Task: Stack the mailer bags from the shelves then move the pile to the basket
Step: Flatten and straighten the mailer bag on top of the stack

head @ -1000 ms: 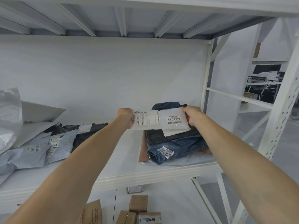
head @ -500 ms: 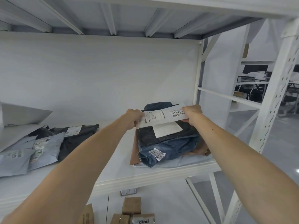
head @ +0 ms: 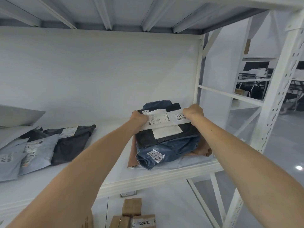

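A small white mailer bag with printed labels lies across the top of a pile of mailer bags on the right end of the white shelf. My left hand grips its left end and my right hand grips its right end. Under it the pile holds a black bag with a white label, a dark blue bag, a brown one and a pale one at the bottom. More loose mailer bags, grey and black, lie on the shelf's left side.
A white shelf post stands at the right, with the upper shelf's ribs overhead. Cardboard boxes sit on the floor below the shelf. A grey sheet leans at the far left.
Both hands have lowered the white mailer bag from above the pile onto its top. The view has shifted right, so the left bags sit nearer the frame edge.
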